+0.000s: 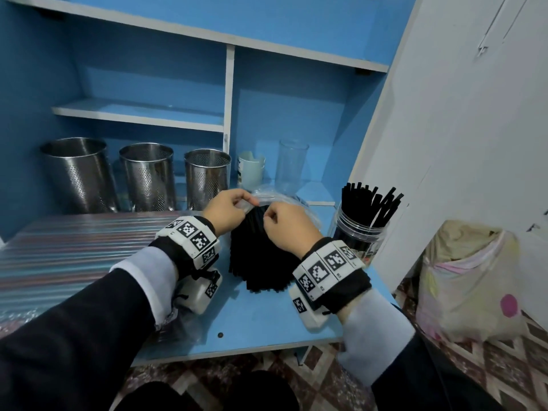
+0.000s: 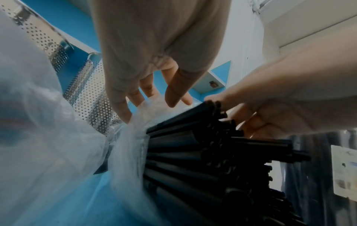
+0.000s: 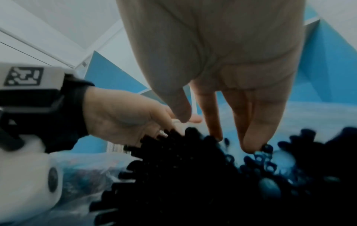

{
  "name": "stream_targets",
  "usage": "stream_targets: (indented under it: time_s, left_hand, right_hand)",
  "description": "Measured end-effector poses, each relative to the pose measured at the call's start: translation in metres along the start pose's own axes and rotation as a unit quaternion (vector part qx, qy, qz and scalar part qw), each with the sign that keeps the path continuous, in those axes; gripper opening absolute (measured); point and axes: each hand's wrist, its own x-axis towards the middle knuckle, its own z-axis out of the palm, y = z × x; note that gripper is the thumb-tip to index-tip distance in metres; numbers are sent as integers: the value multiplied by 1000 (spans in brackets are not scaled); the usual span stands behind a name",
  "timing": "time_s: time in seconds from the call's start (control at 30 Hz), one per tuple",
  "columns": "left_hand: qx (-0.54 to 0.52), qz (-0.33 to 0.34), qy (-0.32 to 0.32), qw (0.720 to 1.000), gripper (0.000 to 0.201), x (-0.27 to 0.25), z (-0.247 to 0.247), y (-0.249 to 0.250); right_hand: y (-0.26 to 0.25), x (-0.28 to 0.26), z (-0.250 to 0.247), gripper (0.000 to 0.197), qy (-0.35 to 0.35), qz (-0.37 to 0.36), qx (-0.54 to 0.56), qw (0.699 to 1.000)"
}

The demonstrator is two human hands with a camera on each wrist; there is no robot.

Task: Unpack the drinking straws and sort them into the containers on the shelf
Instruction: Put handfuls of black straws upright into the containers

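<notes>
From the head view, both hands meet over a bundle of black straws (image 1: 261, 250) lying on the blue worktop (image 1: 261, 318) toward its right edge: the left hand (image 1: 226, 210) pinches the clear plastic wrap (image 1: 275, 197) at the bundle's far end, and the right hand (image 1: 286, 225) is curled over the straw tops just beside it. The left wrist view adds what the head view hides: the left fingers (image 2: 123, 107) reach down into the crumpled wrap (image 2: 127, 137), which is peeled back from the straws (image 2: 193, 152), while the right hand (image 2: 280, 107) grips them from the other side. The blurred right wrist view shows the right fingers (image 3: 251, 130) bearing on the open straw ends (image 3: 173, 160), seemingly pinching a few. Near the worktop's right edge a clear jar (image 1: 360, 232) holds upright black straws. Along the back stand three perforated steel canisters (image 1: 148, 178), a white cup (image 1: 250, 170) and a clear glass (image 1: 292, 161). A pack of striped straws (image 1: 74, 244) covers the worktop's left side.
</notes>
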Motion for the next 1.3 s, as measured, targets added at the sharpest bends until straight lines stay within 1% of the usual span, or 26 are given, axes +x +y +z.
stream_targets:
  time_s: [0.07, 0.1, 0.2, 0.27, 0.3, 0.43, 0.53, 0.6, 0.7, 0.8, 0.9, 0.97, 1.0, 1.03, 1.07, 1.1, 1.17, 1.2, 1.27, 1.3]
  left_hand:
    - [-19, 9, 6, 1000, 28, -1, -1, 1]
    - [-24, 12, 6, 1000, 25, -1, -1, 1]
    - [-35, 11, 6, 999, 18, -3, -1, 2]
    - [-37, 2, 4, 999, 19, -3, -1, 3]
    - [-34, -2, 2, 999, 20, -3, -1, 3]
    - [-20, -4, -9, 1000, 27, -3, -4, 1]
    - [-23, -2, -14, 1000, 29, -2, -5, 1]
    - [-32, 3, -16, 999, 27, -3, -4, 1]
    - [-26, 14, -10, 1000, 21, -4, -3, 3]
    - [-18, 12, -13, 1000, 20, -5, -4, 6]
    - [-4, 5, -15, 1000, 24, -6, -4, 8]
    - [18, 2, -17, 1000, 30, -9, -3, 11]
    - [49, 17, -11, 999, 34, -11, -2, 13]
    - [83, 47, 0, 995, 39, -13, -1, 16]
    - [102, 89, 5, 991, 45, -15, 1, 19]
    - [103, 134, -5, 985, 52, -18, 2, 24]
    - [106, 219, -75, 967, 64, -23, 7, 33]
    - [126, 258, -109, 952, 68, -24, 11, 37]
    - [180, 328, -139, 917, 68, -26, 21, 44]
    - [189, 349, -138, 907, 62, -26, 27, 47]
  right_hand:
    - [-4, 7, 10, 36, -15, 23, -35, 999]
    - [-4, 9, 15, 41, -25, 32, -48, 998]
    - [-3, 13, 29, 43, -62, 40, -68, 995]
    - [-1, 15, 34, 51, -90, 46, -67, 993]
    - [0, 15, 35, 51, -91, 49, -62, 993]
    - [4, 14, 32, 42, -51, 51, -22, 997]
    - [7, 14, 25, 44, -20, 38, 21, 999]
    - [8, 15, 20, 44, -6, 32, 41, 999]
    - [8, 13, 13, 41, 1, 38, 71, 997]
    - [9, 6, 7, 37, 1, 49, 125, 991]
    - [12, -7, -3, 32, 3, 60, 165, 984]
    - [15, -18, -11, 31, 0, 63, 185, 981]
    - [15, -24, -15, 30, -7, 64, 190, 980]
    - [15, -30, -20, 30, -17, 65, 190, 980]
    - [16, -34, -25, 31, -28, 63, 184, 980]
    - [16, -38, -30, 31, -40, 61, 176, 982]
    - [14, -45, -41, 33, -58, 60, 158, 984]
    - [12, -48, -47, 33, -64, 57, 154, 984]
    - [8, -53, -56, 33, -74, 46, 146, 985]
    - [6, -56, -61, 33, -83, 39, 142, 986]
